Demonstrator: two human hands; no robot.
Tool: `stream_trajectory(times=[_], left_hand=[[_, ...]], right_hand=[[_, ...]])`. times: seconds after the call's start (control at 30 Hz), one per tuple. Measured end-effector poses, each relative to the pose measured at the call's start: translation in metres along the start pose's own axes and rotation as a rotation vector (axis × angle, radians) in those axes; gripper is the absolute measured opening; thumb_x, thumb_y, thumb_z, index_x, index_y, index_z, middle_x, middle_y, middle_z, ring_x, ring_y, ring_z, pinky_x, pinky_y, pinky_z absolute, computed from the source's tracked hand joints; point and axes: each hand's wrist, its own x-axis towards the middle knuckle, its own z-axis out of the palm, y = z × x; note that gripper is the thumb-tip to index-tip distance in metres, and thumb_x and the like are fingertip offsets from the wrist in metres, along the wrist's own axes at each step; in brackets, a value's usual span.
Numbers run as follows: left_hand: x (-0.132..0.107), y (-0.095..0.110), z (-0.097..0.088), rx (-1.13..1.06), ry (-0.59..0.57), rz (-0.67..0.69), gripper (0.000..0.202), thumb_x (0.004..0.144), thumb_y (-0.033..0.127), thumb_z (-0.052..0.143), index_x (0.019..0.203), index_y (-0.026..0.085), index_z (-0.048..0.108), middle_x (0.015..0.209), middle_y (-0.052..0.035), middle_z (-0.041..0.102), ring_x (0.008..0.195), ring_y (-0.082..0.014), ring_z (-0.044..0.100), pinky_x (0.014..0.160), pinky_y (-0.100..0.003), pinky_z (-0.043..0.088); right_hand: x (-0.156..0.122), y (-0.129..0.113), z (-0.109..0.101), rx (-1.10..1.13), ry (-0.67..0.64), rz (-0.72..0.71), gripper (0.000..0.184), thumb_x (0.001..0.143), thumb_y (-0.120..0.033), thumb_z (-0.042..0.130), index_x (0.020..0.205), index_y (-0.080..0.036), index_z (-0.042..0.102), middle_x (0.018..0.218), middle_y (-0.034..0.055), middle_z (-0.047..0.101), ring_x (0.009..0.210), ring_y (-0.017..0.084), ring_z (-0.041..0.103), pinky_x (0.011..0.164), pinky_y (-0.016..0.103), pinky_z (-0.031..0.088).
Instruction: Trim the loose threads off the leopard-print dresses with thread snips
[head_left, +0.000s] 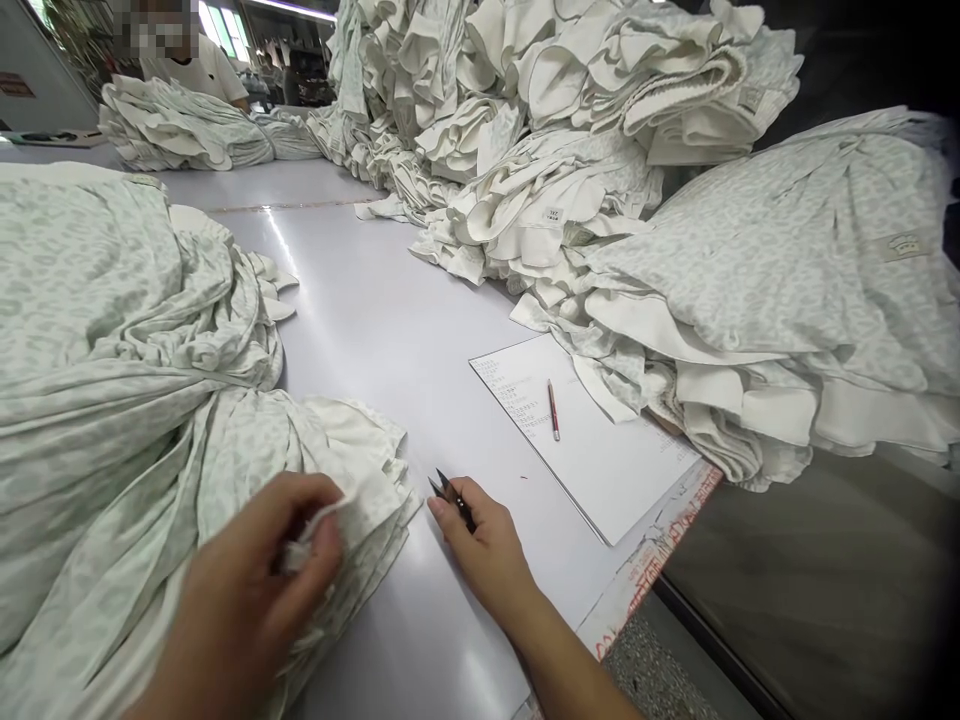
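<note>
My left hand (pixel 259 585) is closed, with the edge of a pale fabric piece (pixel 360 465) pinched between thumb and fingers. This fabric belongs to a large gathered bundle of pale green patterned cloth (pixel 90 280) along the left side. In my right hand (pixel 484 540) sits a small pair of black thread snips (pixel 444 487), its two pointed blades slightly apart and aimed toward the bundle. The snips are just right of the fabric edge, not touching it. My fingers hide their handle.
A pencil (pixel 553 410) lies on printed paper sheets (pixel 592 470) near the right table edge. Tall heaps of tied cloth (pixel 540 190) stand behind and to the right, one bundle (pixel 810 250) overhanging the edge. Across the white table (pixel 360 290), a person (pixel 187 70) is at the far left.
</note>
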Motion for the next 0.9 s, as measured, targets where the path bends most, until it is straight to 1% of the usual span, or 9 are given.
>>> stream_trajectory(times=[0.03, 0.1, 0.23, 0.37, 0.47, 0.57, 0.7, 0.8, 0.9], left_hand=[[-0.003, 0.006, 0.006, 0.027, -0.011, 0.106, 0.008, 0.088, 0.033, 0.053, 0.092, 0.026, 0.054, 0.079, 0.0040, 0.058, 0.054, -0.0092, 0.057, 0.050, -0.018, 0.046], [-0.009, 0.010, 0.016, 0.081, 0.006, 0.222, 0.004, 0.091, 0.023, 0.048, 0.092, 0.024, 0.052, 0.093, 0.0010, 0.057, 0.060, -0.0074, 0.060, 0.051, -0.016, 0.046], [-0.015, -0.001, 0.020, 0.174, 0.045, 0.301, 0.007, 0.092, 0.017, 0.049, 0.097, 0.021, 0.052, 0.103, -0.0023, 0.058, 0.072, -0.0094, 0.063, 0.057, -0.018, 0.046], [-0.019, -0.008, 0.019, 0.210, 0.109, 0.378, 0.010, 0.091, 0.010, 0.050, 0.098, 0.017, 0.053, 0.101, -0.0050, 0.061, 0.078, -0.0118, 0.063, 0.065, -0.020, 0.047], [-0.023, -0.010, 0.021, 0.200, 0.163, 0.413, 0.010, 0.089, 0.007, 0.053, 0.096, 0.014, 0.055, 0.100, -0.0075, 0.062, 0.083, -0.0140, 0.064, 0.069, -0.021, 0.047], [-0.026, -0.015, 0.024, 0.192, 0.176, 0.453, 0.011, 0.088, 0.005, 0.056, 0.096, 0.013, 0.057, 0.102, -0.0091, 0.063, 0.087, -0.0155, 0.064, 0.068, -0.021, 0.046], [-0.030, -0.021, 0.024, 0.175, 0.184, 0.466, 0.014, 0.088, 0.004, 0.057, 0.098, 0.014, 0.058, 0.105, -0.0092, 0.063, 0.091, -0.0157, 0.064, 0.071, -0.022, 0.046], [-0.032, -0.020, 0.021, 0.137, 0.190, 0.436, 0.015, 0.088, 0.005, 0.056, 0.096, 0.017, 0.058, 0.103, -0.0054, 0.063, 0.086, -0.0116, 0.064, 0.065, -0.018, 0.046], [-0.030, -0.013, 0.015, 0.026, 0.135, 0.237, 0.008, 0.090, 0.014, 0.052, 0.093, 0.021, 0.055, 0.092, 0.0001, 0.061, 0.070, -0.0080, 0.061, 0.059, -0.015, 0.045]], right_hand=[[-0.001, -0.001, 0.001, 0.005, -0.003, -0.002, 0.029, 0.093, -0.043, 0.052, 0.076, -0.022, 0.045, 0.063, -0.0063, 0.033, 0.059, 0.012, 0.030, 0.051, 0.022, 0.025], [-0.003, -0.003, 0.004, 0.020, -0.018, -0.006, 0.027, 0.094, -0.042, 0.051, 0.077, -0.021, 0.046, 0.064, -0.0061, 0.034, 0.059, 0.012, 0.030, 0.052, 0.022, 0.026], [-0.012, -0.017, 0.013, 0.054, -0.110, -0.045, 0.025, 0.093, -0.040, 0.053, 0.078, -0.021, 0.049, 0.066, -0.0058, 0.036, 0.060, 0.011, 0.033, 0.054, 0.022, 0.029], [-0.019, -0.035, 0.021, 0.074, -0.216, -0.129, 0.023, 0.093, -0.037, 0.055, 0.078, -0.021, 0.049, 0.067, -0.0058, 0.038, 0.062, 0.011, 0.036, 0.056, 0.022, 0.030], [-0.018, -0.043, 0.024, -0.004, -0.229, -0.148, 0.026, 0.094, -0.038, 0.055, 0.076, -0.021, 0.047, 0.066, -0.0061, 0.040, 0.061, 0.010, 0.037, 0.055, 0.022, 0.029], [-0.015, -0.046, 0.026, -0.117, -0.227, -0.142, 0.028, 0.094, -0.039, 0.055, 0.074, -0.022, 0.045, 0.065, -0.0066, 0.042, 0.059, 0.010, 0.039, 0.055, 0.021, 0.029], [-0.012, -0.045, 0.028, -0.192, -0.248, -0.122, 0.030, 0.096, -0.041, 0.050, 0.073, -0.022, 0.045, 0.062, -0.0068, 0.043, 0.057, 0.010, 0.041, 0.054, 0.021, 0.029], [-0.012, -0.043, 0.030, -0.191, -0.266, -0.102, 0.032, 0.098, -0.039, 0.045, 0.071, -0.022, 0.043, 0.059, -0.0067, 0.044, 0.055, 0.010, 0.042, 0.053, 0.021, 0.029], [-0.013, -0.041, 0.030, -0.162, -0.238, -0.089, 0.031, 0.098, -0.038, 0.045, 0.071, -0.022, 0.043, 0.058, -0.0065, 0.042, 0.055, 0.010, 0.040, 0.053, 0.022, 0.029]])
